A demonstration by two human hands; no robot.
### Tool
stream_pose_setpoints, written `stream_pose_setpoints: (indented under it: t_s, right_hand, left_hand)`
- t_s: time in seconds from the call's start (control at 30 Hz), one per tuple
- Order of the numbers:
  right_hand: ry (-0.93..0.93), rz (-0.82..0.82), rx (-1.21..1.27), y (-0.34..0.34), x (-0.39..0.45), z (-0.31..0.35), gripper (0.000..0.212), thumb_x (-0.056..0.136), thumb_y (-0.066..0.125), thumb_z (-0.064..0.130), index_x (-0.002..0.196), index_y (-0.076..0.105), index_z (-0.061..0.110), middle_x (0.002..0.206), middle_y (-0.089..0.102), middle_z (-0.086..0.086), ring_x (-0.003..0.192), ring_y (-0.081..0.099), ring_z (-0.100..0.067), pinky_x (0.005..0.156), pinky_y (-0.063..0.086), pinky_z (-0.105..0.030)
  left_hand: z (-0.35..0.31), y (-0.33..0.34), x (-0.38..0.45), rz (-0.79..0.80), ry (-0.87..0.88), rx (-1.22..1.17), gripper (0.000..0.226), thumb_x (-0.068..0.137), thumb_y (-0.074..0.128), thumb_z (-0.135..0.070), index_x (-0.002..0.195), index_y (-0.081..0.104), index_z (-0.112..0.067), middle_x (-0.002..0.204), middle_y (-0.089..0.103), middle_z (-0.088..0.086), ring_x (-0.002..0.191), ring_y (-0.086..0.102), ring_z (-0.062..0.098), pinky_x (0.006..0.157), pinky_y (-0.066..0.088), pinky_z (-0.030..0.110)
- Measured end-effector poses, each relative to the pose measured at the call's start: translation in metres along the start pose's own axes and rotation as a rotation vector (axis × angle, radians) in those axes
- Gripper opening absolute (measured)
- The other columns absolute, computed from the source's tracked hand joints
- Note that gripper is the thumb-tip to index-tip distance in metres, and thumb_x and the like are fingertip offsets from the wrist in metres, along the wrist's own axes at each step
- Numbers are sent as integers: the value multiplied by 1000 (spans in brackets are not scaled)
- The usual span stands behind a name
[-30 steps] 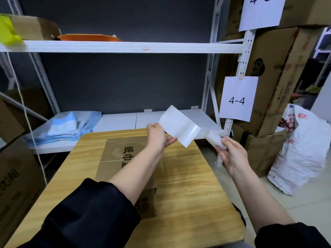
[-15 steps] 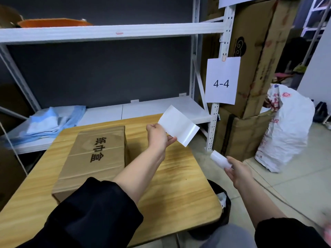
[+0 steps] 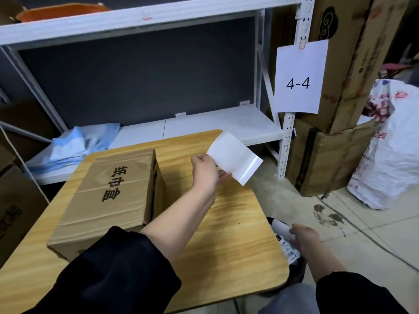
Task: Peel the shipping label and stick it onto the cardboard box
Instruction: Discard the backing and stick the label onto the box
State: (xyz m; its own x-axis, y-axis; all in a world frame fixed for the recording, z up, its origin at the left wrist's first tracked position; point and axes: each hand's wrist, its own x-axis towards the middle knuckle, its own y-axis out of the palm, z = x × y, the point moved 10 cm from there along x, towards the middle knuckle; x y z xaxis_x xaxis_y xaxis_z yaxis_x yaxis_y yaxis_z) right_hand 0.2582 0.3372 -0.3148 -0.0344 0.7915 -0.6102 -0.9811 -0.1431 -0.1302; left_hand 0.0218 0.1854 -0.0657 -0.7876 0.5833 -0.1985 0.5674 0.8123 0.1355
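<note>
A brown cardboard box [image 3: 108,196] with black printed characters lies on the left half of a wooden table [image 3: 226,234]. My left hand [image 3: 207,169] pinches one corner of a white shipping label [image 3: 234,158] and holds it up above the table's far right part, to the right of the box. My right hand [image 3: 303,235] is low beside the table's right edge, closed on a crumpled white backing paper [image 3: 281,227] above a dark bin [image 3: 294,268] that holds printed paper scraps.
White metal shelving [image 3: 204,128] stands behind the table, with blue cloth [image 3: 79,143] on its lower board. A "4-4" sign [image 3: 298,80], stacked cartons [image 3: 328,155] and a white sack [image 3: 385,159] fill the right side. More cartons stand at the left.
My right hand has dropped from beside the label down to the bin at the table's right edge, carrying the backing paper. My left hand keeps the label raised. The view has tilted down and right.
</note>
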Motion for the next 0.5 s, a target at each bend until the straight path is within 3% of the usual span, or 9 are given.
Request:
stream_pose_setpoints:
  t_s: [0.13, 0.2, 0.33, 0.43, 0.5]
  right_hand:
    - [0, 78, -64, 20, 3, -8, 37, 92, 44, -8, 128, 47, -14, 137, 46, -34, 120, 50, -45, 81, 36, -31]
    - [36, 84, -36, 24, 4, -13, 35, 94, 43, -3, 128, 48, -12, 135, 48, -33, 99, 56, -36, 81, 38, -33]
    - [109, -19, -163, 16, 16, -21, 24, 93, 43, -5, 113, 50, -16, 104, 56, -28, 79, 50, -33, 77, 44, -43]
    - [164, -46, -199, 10, 18, -26, 7, 95, 40, -4, 97, 45, -8, 95, 49, -23, 82, 47, -33, 69, 43, -36]
    - [155, -32, -192, 8, 18, -25, 17, 97, 39, 1, 82, 46, -3, 76, 44, -14, 89, 50, -32, 64, 46, -27]
  left_hand:
    - [-1, -3, 3, -6, 1, -12, 23, 100, 21, -18, 115, 36, -10, 93, 49, -6, 72, 65, 26, 74, 57, 33]
    - [-1, -4, 5, -7, -2, -16, 23, 100, 21, -18, 115, 36, -10, 93, 49, -6, 71, 64, 26, 74, 57, 33]
    - [0, -5, 8, 1, -15, -17, 22, 101, 21, -20, 115, 36, -11, 93, 49, -6, 72, 65, 27, 77, 57, 35]
    - [0, -6, 8, 2, -25, -18, 24, 100, 21, -19, 117, 36, -11, 93, 49, -6, 78, 65, 31, 76, 56, 35]
    - [-1, -7, 7, 2, -28, -17, 23, 101, 21, -19, 117, 35, -12, 92, 49, -7, 80, 65, 32, 77, 56, 35]
